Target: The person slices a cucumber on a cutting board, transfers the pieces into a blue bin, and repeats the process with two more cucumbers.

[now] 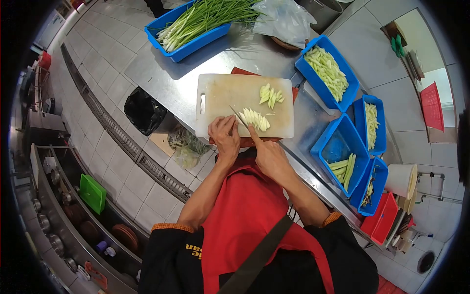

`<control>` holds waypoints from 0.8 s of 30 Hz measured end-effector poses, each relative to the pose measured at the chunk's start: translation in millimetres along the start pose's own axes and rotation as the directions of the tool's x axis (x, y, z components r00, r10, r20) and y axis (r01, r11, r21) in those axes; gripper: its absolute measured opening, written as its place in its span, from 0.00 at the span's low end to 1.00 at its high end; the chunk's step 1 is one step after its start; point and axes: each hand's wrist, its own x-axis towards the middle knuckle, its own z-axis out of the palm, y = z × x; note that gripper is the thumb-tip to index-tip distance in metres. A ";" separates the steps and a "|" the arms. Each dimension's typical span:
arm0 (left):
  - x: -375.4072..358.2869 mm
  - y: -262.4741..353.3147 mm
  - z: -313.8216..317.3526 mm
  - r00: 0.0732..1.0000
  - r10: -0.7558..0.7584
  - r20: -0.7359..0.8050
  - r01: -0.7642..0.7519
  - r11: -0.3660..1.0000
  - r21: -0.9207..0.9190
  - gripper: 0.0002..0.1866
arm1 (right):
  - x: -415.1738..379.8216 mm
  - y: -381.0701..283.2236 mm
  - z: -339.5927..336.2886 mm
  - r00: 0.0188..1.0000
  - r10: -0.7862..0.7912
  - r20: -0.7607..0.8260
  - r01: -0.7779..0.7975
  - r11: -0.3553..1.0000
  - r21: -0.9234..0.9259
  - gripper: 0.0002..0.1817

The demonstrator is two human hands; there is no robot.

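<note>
My right hand point(270, 156) grips a kitchen knife point(238, 115), its index finger stretched along the back of the blade. The blade lies slanted over a white cutting board point(215, 90), tip pointing away to the left. Just left of the blade, my left hand point(225, 136) rests on the board's near edge with curled fingers; whatever is under them is hidden. Right of the blade is a pile of pale, slant-cut vegetable slices point(255, 119). A smaller group of greenish slices point(271, 95) sits farther back on the board.
A blue tub of spring onions point(188, 34) stands at the back left, beside a plastic bag point(284, 22). To the right, a blue tub point(338, 147) holds peeled vegetable sticks point(343, 169); another tub point(327, 73) holds cut pieces. A black-lined bin point(145, 111) stands below the table's left edge.
</note>
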 end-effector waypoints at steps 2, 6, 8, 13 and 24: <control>1.7 1.8 -0.6 1.000 0.001 -0.006 -0.001 1.000 -0.010 0.10 | -5.0 5.2 1.7 1.000 -0.009 0.000 0.009 1.000 -0.003 0.46; 3.0 3.0 1.0 1.000 -0.023 -0.005 0.023 1.000 -0.021 0.09 | -16.4 19.3 3.0 0.998 -0.055 -0.032 0.054 0.998 -0.032 0.47; 2.7 3.1 1.0 0.999 -0.029 -0.019 0.029 0.999 -0.026 0.09 | -19.9 27.5 4.1 0.997 -0.066 -0.031 0.065 0.997 -0.036 0.48; 3.3 4.9 -0.7 0.998 -0.062 -0.004 0.062 0.997 -0.054 0.09 | -23.4 33.7 -2.7 0.998 -0.049 0.030 0.052 0.995 -0.082 0.50; 3.6 11.8 -7.9 0.999 -0.036 0.010 0.035 0.999 0.031 0.10 | 11.4 57.2 43.7 0.967 -0.161 -0.198 0.222 0.914 0.339 0.40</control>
